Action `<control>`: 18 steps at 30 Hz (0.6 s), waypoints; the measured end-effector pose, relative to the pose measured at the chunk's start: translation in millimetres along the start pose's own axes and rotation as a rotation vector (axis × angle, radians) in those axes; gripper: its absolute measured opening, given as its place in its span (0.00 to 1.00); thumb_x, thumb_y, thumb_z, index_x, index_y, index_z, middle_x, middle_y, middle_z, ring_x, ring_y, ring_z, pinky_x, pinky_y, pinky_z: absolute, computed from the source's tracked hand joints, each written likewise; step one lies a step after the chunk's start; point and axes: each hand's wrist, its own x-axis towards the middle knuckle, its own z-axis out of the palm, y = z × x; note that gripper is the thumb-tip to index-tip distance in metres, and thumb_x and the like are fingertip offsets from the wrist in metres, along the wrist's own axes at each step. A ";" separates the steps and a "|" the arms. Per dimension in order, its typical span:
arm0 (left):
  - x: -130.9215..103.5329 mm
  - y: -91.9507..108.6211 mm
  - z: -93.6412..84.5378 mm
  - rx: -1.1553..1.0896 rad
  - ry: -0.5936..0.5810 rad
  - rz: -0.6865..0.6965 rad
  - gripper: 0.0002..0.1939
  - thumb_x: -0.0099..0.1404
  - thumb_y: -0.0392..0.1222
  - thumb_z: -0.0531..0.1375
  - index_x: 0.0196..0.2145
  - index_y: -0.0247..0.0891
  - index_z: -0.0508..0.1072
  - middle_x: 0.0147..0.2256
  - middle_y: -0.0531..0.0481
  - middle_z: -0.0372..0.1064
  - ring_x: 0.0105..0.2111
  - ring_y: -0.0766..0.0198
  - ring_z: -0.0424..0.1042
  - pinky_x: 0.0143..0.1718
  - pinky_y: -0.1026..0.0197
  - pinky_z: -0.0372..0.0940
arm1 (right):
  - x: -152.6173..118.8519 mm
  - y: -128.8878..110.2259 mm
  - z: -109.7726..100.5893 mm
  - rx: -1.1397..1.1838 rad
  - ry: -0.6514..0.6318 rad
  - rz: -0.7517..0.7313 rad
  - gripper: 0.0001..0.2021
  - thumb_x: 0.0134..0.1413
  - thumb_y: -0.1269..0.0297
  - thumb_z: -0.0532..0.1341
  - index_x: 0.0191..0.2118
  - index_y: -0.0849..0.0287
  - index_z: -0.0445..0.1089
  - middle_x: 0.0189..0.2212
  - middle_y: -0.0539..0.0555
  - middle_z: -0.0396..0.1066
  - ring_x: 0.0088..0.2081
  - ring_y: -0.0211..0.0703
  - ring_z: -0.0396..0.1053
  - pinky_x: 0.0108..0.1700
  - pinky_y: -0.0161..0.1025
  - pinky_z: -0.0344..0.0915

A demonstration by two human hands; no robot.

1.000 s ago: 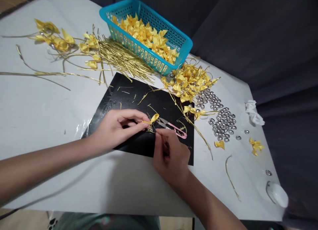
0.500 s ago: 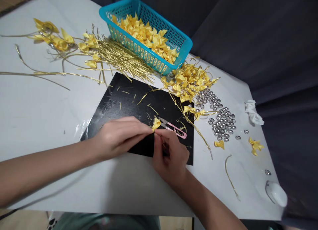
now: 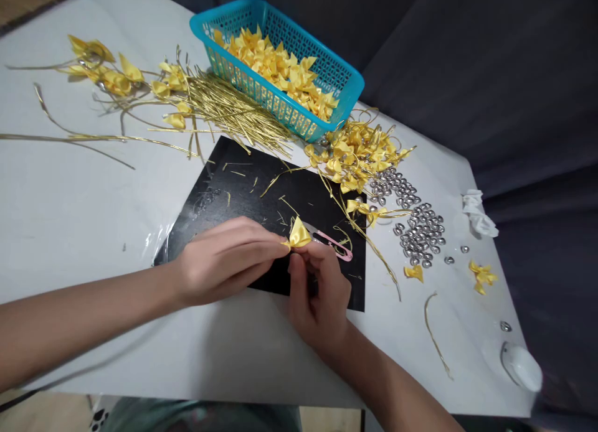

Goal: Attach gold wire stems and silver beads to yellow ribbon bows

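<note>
Between my two hands, above the black mat (image 3: 261, 186), is a yellow ribbon bow (image 3: 299, 233). My left hand (image 3: 228, 258) comes in from the left, its fingers pressed together and pinching the bow's left end. My right hand (image 3: 320, 289) is curled with thumb and forefinger at the bow's lower right side. Whether a cord or bead is pinched with it is hidden by the fingers. Just beyond my right hand lie pink-handled thread snips (image 3: 344, 253), partly covered by the bow and fingers. Short gold cord clippings are scattered over the mat.
A turquoise basket (image 3: 212, 27) of yellow bows stands at the back. Beside it lie a bundle of gold cords (image 3: 233, 108) and a heap of corded bows (image 3: 357, 152). Silver beads (image 3: 423, 233) spread to the right, near a white rounded object (image 3: 523, 366) at the table edge.
The bow has turned and now shows a wider face between my fingertips. My right thumb has dropped slightly away from the forefinger. The whole view has shifted a little.
</note>
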 end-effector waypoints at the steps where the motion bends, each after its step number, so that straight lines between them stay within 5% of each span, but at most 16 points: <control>1: 0.1 -0.4 -0.1 0.006 0.005 0.012 0.15 0.60 0.34 0.55 0.39 0.49 0.77 0.36 0.50 0.78 0.34 0.63 0.75 0.40 0.61 0.70 | 0.0 0.0 0.0 0.012 -0.005 0.005 0.08 0.57 0.75 0.52 0.41 0.57 0.59 0.28 0.48 0.67 0.24 0.31 0.66 0.25 0.29 0.63; 7: 1.4 1.3 2.1 -0.004 0.105 0.154 0.16 0.59 0.28 0.56 0.39 0.46 0.77 0.38 0.50 0.78 0.35 0.65 0.75 0.40 0.65 0.69 | -0.3 2.4 1.3 0.041 0.004 0.016 0.08 0.59 0.75 0.51 0.41 0.57 0.60 0.28 0.49 0.67 0.25 0.31 0.66 0.25 0.29 0.63; 13: -3.7 0.7 8.9 -0.081 0.175 0.027 0.13 0.61 0.31 0.57 0.39 0.44 0.77 0.36 0.50 0.78 0.35 0.65 0.74 0.39 0.67 0.69 | -0.9 3.8 3.2 0.156 -0.022 0.072 0.07 0.59 0.75 0.52 0.40 0.56 0.59 0.26 0.47 0.66 0.24 0.30 0.66 0.26 0.28 0.63; 18: -3.8 -2.0 -2.8 -0.157 -0.002 0.102 0.18 0.59 0.28 0.57 0.42 0.46 0.76 0.39 0.49 0.77 0.38 0.64 0.75 0.42 0.66 0.69 | -0.8 0.5 2.2 0.153 -0.063 0.075 0.06 0.58 0.75 0.52 0.38 0.57 0.58 0.24 0.45 0.64 0.22 0.29 0.62 0.24 0.26 0.59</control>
